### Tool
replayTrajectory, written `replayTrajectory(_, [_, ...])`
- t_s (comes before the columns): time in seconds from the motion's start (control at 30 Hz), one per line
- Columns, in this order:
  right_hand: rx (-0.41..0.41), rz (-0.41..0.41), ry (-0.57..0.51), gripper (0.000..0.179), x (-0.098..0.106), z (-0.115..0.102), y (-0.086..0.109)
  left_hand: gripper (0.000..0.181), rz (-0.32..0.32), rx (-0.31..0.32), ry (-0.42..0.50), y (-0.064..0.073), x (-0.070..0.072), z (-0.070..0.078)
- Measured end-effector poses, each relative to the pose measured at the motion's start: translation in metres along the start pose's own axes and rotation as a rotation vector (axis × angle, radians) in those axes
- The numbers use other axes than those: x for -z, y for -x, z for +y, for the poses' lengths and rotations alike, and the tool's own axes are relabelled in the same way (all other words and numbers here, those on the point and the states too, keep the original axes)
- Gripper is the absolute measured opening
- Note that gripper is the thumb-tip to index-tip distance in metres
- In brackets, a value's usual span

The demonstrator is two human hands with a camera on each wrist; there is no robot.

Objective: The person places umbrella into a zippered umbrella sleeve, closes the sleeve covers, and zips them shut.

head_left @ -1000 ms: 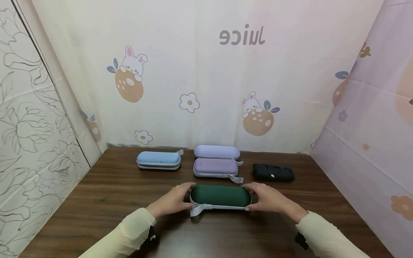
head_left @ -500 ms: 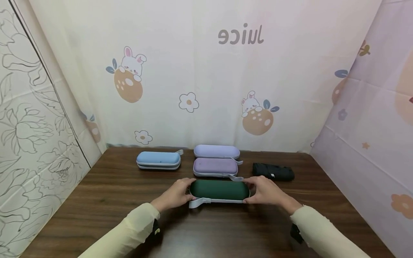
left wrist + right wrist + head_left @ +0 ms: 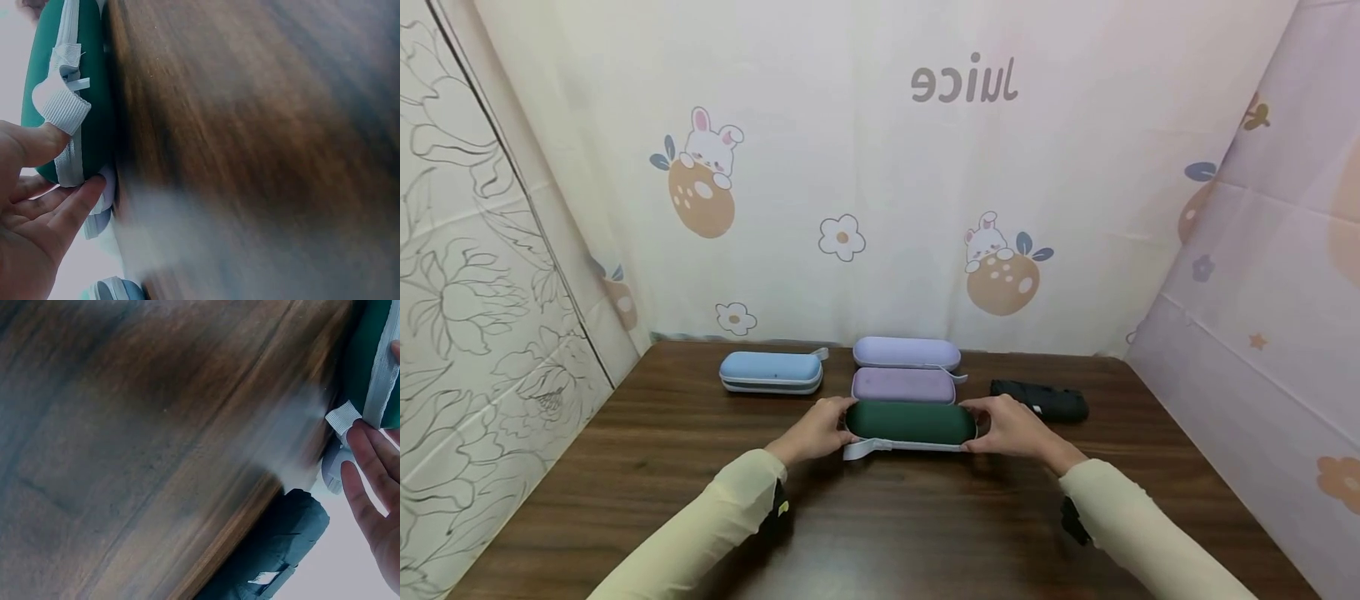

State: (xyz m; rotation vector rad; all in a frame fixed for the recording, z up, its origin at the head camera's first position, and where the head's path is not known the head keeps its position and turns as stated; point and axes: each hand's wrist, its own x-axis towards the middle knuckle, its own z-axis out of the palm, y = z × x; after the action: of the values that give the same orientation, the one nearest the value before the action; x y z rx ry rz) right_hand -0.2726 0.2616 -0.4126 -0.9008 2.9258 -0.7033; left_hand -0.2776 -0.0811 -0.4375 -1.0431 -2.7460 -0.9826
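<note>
A dark green oblong case [image 3: 912, 423] with a pale zip band lies on the brown table [image 3: 662, 467], close in front of a purple case [image 3: 904, 385]. My left hand [image 3: 829, 428] grips its left end, and the left wrist view shows the thumb [image 3: 37, 140] on the band beside a white strap tab [image 3: 59, 106]. My right hand [image 3: 996, 425] grips the right end. In the right wrist view its fingers [image 3: 372, 469] lie by the green case [image 3: 369, 356].
A lilac case [image 3: 906, 353] sits behind the purple one, near the back curtain. A light blue case [image 3: 771, 371] lies at the back left. A black folded pouch [image 3: 1040, 400] lies to the right, close to my right hand. Fabric walls enclose the table.
Both hands have slid the green case away from me across the table. It now lies right up against the purple case.
</note>
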Motion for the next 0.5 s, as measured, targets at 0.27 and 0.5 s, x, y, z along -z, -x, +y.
replayTrajectory(0.27, [0.013, -0.019, -0.02, 0.068, -0.002, 0.0059, 0.0013, 0.055, -0.019, 0.034, 0.009, -0.0006, -0.0018, 0.0003])
replayTrajectory(0.5, [0.014, -0.042, -0.076, 0.071, -0.0029, 0.0063, 0.0041, 0.058, -0.038, 0.058, -0.011, 0.0034, -0.0019, 0.0014])
